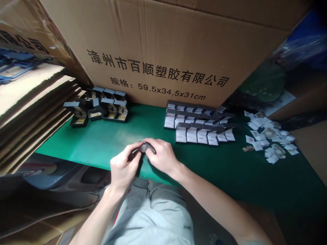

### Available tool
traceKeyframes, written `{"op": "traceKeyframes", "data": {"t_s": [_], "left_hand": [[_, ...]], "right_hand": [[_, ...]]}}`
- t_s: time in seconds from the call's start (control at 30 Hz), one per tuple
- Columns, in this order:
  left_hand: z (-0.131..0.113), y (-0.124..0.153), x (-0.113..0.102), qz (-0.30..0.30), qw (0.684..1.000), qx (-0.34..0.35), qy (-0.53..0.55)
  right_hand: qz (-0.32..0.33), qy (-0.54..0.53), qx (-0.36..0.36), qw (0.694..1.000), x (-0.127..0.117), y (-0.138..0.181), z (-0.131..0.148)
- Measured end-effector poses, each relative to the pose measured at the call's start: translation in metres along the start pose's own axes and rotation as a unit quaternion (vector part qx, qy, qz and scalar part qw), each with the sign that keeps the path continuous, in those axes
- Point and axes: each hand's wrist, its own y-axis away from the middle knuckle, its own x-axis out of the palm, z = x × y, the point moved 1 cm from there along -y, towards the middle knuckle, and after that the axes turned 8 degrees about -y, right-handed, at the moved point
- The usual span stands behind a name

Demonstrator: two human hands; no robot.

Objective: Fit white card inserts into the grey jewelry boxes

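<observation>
Dark small box (pixel 143 147) at frame center, pinched by both hands: left hand (pixel 124 165), right hand (pixel 161 156), above green counter (pixel 107 139) edge.

A packing workshop: shipping carton (pixel 163 51), rows of small boxes (pixel 199 126) on green table (pixel 102 139)

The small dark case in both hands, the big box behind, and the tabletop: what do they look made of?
Small dark case: likely matte grey plastic, held by left hand and right hand. Big box: brown corrugated cardboard, printed, creased. Tabletop: green matte mat, perhaps rubber.
</observation>
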Motion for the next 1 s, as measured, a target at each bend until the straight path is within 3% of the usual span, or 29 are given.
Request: {"op": "traceKeyframes", "data": {"t_s": [0.33,0.7,1.0], "left_hand": [[-0.0011,0.0004,0.0013,0.005,1.0,-0.003,-0.001],[-0.0022,0.0023,0.003,-0.024,1.0,-0.01,-0.017],[0.0001,0.0074,0.003,-0.036,0.999,-0.023,-0.023]], "right_hand": [[-0.005,-0.012,-0.013,1.0,0.0011,-0.0004,0.0005],[-0.01,0.135,-0.07,0.988,0.0038,0.0042,0.0027],[-0.013,0.161,-0.08,0.984,0.0027,0.0059,0.0064]]}}
